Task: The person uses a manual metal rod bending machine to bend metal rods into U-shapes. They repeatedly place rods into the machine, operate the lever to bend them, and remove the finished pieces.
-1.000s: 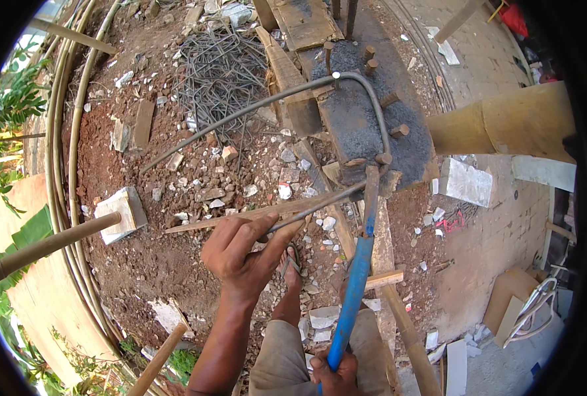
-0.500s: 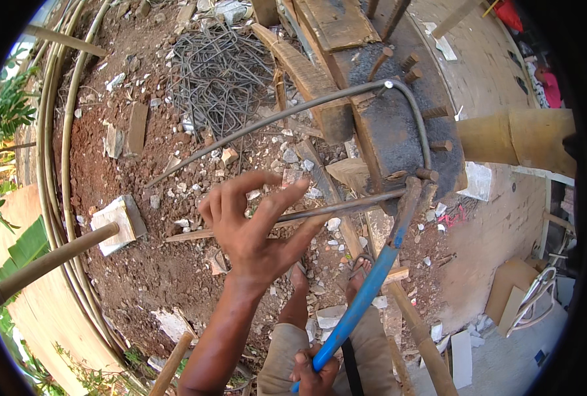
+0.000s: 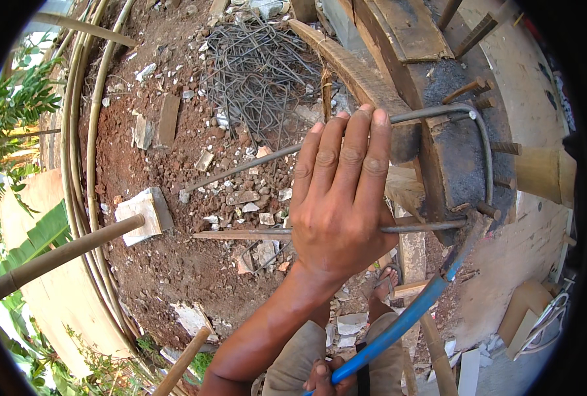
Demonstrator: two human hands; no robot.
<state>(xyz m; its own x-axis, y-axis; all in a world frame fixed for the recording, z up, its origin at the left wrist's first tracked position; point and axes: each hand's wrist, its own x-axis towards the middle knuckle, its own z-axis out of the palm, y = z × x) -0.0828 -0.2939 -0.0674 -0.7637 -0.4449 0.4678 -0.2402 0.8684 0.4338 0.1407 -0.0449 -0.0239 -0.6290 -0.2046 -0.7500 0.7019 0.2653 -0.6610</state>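
My left hand (image 3: 341, 204) lies flat across a steel rod (image 3: 432, 226), fingers stretched away from me and palm down. The rod is bent into a long narrow U; its far leg passes under my fingertips, and its curve runs round metal pegs (image 3: 504, 148) on a dark-topped wooden bench (image 3: 461, 155). At the lower edge my right hand (image 3: 329, 379) is closed round the blue handle of a bar-bending lever (image 3: 399, 330). The lever's bare metal head (image 3: 468, 234) meets the rod's near leg beside a peg.
A tangled heap of bent steel pieces (image 3: 260, 76) lies on rubble-strewn soil. Long bamboo poles (image 3: 82, 132) run along the left. A thick bamboo post (image 3: 541, 175) stands beyond the bench. Another pole (image 3: 69, 254) rests on a pale block (image 3: 151, 214); wooden boards lie near my feet.
My left hand has gone from raised, with thumb and fingers spread, to flat over the rod. The view has shifted, so the bench appears further right. My right hand keeps the lever.
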